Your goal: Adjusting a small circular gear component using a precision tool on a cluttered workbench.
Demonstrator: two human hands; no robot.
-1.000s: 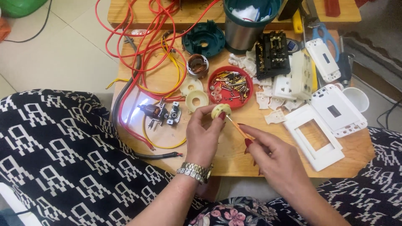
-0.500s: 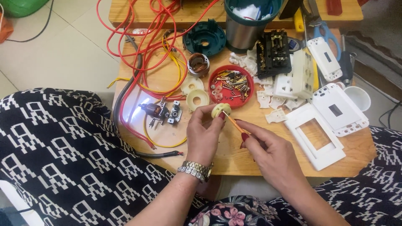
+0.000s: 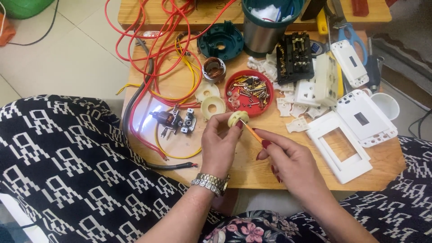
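Left hand [image 3: 219, 146] pinches a small pale-yellow round plastic disc part [image 3: 237, 119] between thumb and fingertips, held just above the low wooden table [image 3: 252, 166], near its front edge and just in front of the red round plastic lid full of brass screws and pins [image 3: 249, 92]. Fingers are closed on the disc's rim, face tilted toward the right hand. Right hand [image 3: 290, 162] is closed in a pencil grip on a thin orange-handled screwdriver [image 3: 253, 132]; its tip touches the disc's face, shaft running down-right into the fingers. The disc looks light, rigid and smooth, probably brittle at thin edges and easy to let slip, so the rim pinch seems the right hold, leaving the centre free. The screwdriver is light and stiff, gripped low on the handle. Nearby on the table: a small metal motor armature with copper winding [image 3: 171, 121], two more cream plastic ring discs [image 3: 211, 105], tangled red and yellow wires [image 3: 157, 49], white plastic switch plates and frames [image 3: 339, 144], a dark teal round plastic housing [image 3: 220, 41].
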